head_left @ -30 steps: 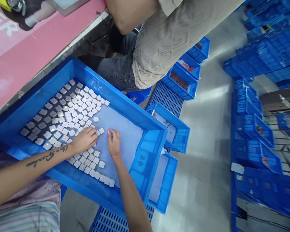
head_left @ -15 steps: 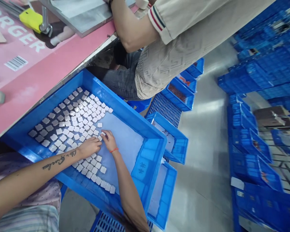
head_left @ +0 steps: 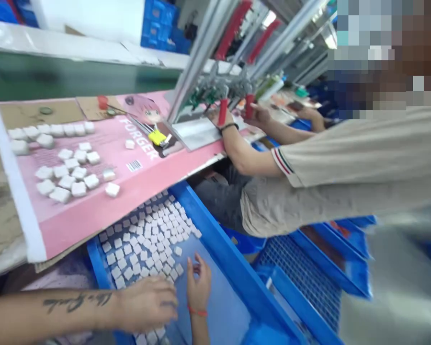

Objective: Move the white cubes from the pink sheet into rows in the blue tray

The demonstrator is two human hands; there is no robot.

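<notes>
- small white pieces (head_left: 149,239) lie in many loose, slanting rows inside a blue tray (head_left: 233,256), crowded toward its far and left parts; the side to the right is bare, pale floor.
- the left hand (head_left: 149,304) is palm down over the pieces, fingers bent; its underside is hidden, so i cannot tell whether it grips one.
- the right hand (head_left: 198,282), an orange band (head_left: 197,312) at its wrist, is raised just beside the edge of the rows, thumb and fingers curved and parted, with nothing seen in its grasp.
- beyond the tray's far left side, a pink printed sheet (head_left: 93,215) covers the worktop.
- on it sit larger white blocks (head_left: 72,172), some in a loose cluster, others lined up behind.
- a yellow tool (head_left: 157,138) lies near a flat grey plate (head_left: 197,135).
- a co-worker in a beige shirt (head_left: 319,153) has both hands at red handles (head_left: 223,112) above that plate.
- at the lower right, more blue crates (head_left: 345,258) stand beside a perforated blue platform (head_left: 301,268).
</notes>
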